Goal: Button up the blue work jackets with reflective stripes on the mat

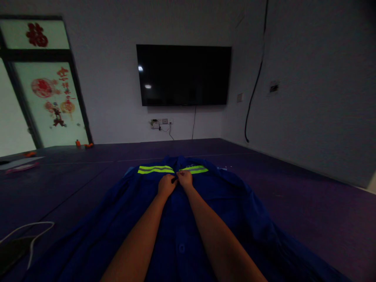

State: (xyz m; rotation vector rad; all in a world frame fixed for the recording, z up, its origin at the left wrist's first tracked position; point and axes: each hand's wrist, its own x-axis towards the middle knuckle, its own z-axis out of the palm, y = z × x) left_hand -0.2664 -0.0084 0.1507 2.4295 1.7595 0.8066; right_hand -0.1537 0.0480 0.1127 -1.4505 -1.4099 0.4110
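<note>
A blue work jacket (211, 196) lies spread out in front of me, collar away from me, with yellow-green and grey reflective strips (155, 169) across its chest. Both hands meet at its front opening, level with the strips. My left hand (167, 185) is closed at the opening's left side, a small dark thing (174, 180) showing at its fingers; its kind is unclear. My right hand (185, 179) pinches the cloth just right of the opening, partly covering the right strip. A button (181, 248) shows lower on the jacket's front. The fingertips are hard to make out.
The jacket rests on a dark purple surface (293, 188). At the left lie a white cable (44, 223) and a dark flat object (14, 252). A television (185, 76) hangs on the far wall, and a black cable (255, 90) dangles at the right.
</note>
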